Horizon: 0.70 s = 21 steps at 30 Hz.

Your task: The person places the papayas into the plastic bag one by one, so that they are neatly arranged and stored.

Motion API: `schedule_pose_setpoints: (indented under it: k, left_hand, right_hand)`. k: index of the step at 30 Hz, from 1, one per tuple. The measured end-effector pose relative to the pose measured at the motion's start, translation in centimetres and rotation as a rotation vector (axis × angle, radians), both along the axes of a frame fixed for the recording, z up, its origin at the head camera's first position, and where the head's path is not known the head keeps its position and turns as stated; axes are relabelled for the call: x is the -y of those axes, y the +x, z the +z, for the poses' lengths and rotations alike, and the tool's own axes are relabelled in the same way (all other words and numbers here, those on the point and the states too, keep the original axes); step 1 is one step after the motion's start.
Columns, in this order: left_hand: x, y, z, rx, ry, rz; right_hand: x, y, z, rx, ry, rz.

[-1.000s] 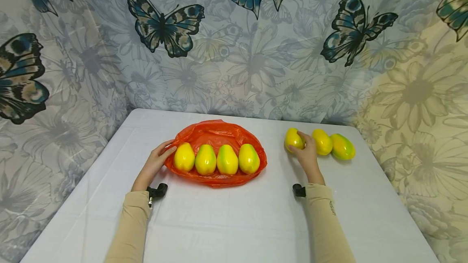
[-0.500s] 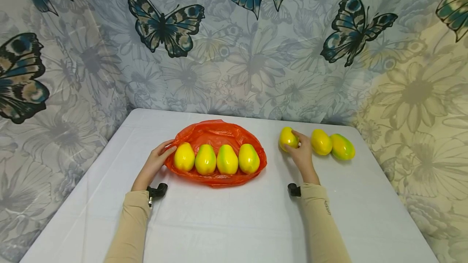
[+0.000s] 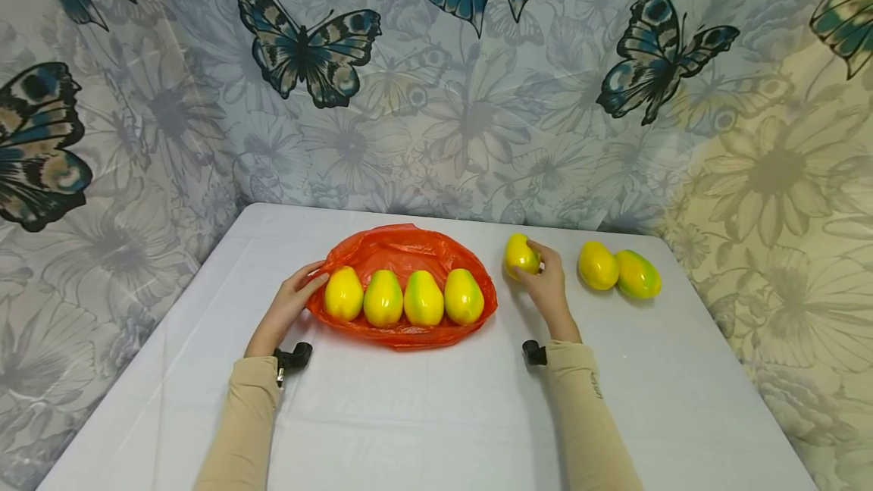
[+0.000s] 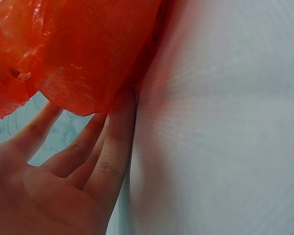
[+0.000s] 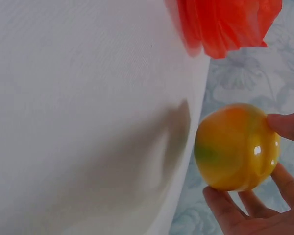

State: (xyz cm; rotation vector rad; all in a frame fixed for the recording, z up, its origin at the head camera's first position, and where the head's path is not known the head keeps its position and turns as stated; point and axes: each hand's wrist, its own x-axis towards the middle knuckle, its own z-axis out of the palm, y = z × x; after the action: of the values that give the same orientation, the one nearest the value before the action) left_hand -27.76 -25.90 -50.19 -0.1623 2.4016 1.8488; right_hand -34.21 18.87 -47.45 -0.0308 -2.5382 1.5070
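My right hand (image 3: 546, 286) holds a yellow mango (image 3: 520, 256) between thumb and fingers. In the right wrist view this mango (image 5: 235, 147) is clear of the table, its shadow falling on the cloth. To its left lies a red plastic bag (image 3: 409, 245), spread wide. Several yellow-green mangoes (image 3: 423, 298) sit in a row in the bag. At the bag's left rim rests my left hand (image 3: 289, 301). In the left wrist view its fingers (image 4: 108, 156) stretch fairly straight against the red plastic (image 4: 88, 54), which hides some fingertips.
Two more mangoes, one yellow (image 3: 598, 266) and one yellow-green (image 3: 637, 274), lie side by side on the right of the white-covered table (image 3: 423, 415). Behind it hangs butterfly-print fabric (image 3: 436, 135).
My right hand has carried its mango leftward, away from the two on the right and closer to the bag. The left hand, the bag and its mangoes have stayed in place.
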Motion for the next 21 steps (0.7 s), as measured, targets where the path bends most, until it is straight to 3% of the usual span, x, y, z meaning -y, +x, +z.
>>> schedule_pose_setpoints:
  k: [21]
  left_hand:
    - [-0.1,0.0,0.0,0.003,-0.011,-0.002]
  right_hand:
    - [3.8,0.8,1.4,-0.003,-0.061,0.085]
